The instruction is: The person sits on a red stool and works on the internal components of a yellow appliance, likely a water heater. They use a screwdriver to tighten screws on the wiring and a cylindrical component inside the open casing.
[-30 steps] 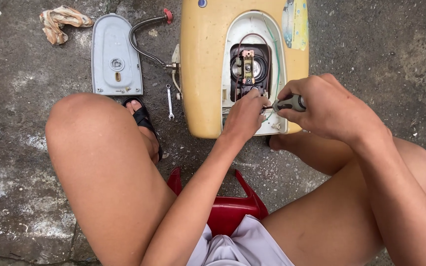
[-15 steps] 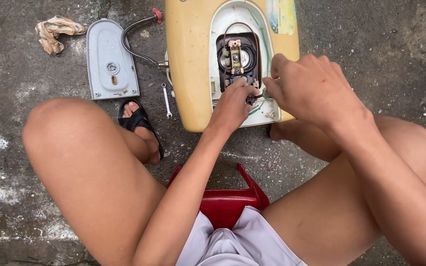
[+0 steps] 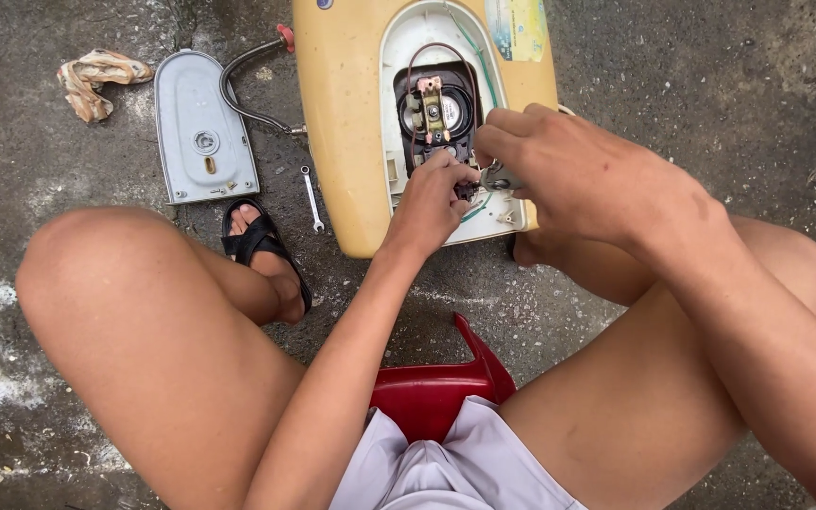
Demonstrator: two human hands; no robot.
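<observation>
Right hand (image 3: 583,175) closed around a small dark-handled tool (image 3: 501,179), fingers curled tight over it, only a short metal part showing below the knuckles. Left hand (image 3: 430,203) pinched shut, fingertips (image 3: 460,179) pressed together on a small part at the lower edge of the black component housing (image 3: 436,113); exact part too small to tell. Tool tip just beside those fingertips, nearly touching.

Seen from above: yellow appliance casing (image 3: 342,123) lying flat on rough grey concrete ground (image 3: 757,113), its white oval opening exposing the black housing with a brass-coloured fitting and thin red-brown and green wires. Rectangular sticker (image 3: 517,26), pale blue and yellow, at the casing's top right corner. Round blue mark at the top edge, mostly cut off.

Left forearm reaching up from the lower middle, wrist straight. Right forearm coming in from the lower right, wrist bent down over the opening, back of the hand facing the camera.

Left of the casing: grey metal cover plate (image 3: 202,127) lying flat, a dark hose (image 3: 238,85) with a red end curving from it toward the casing, a small silver wrench (image 3: 311,196) on the ground between plate and casing. Crumpled beige rag (image 3: 96,77) at the upper left. Foot in a black sandal (image 3: 262,250) below the plate. Red plastic stool (image 3: 441,392) between bare knees.
</observation>
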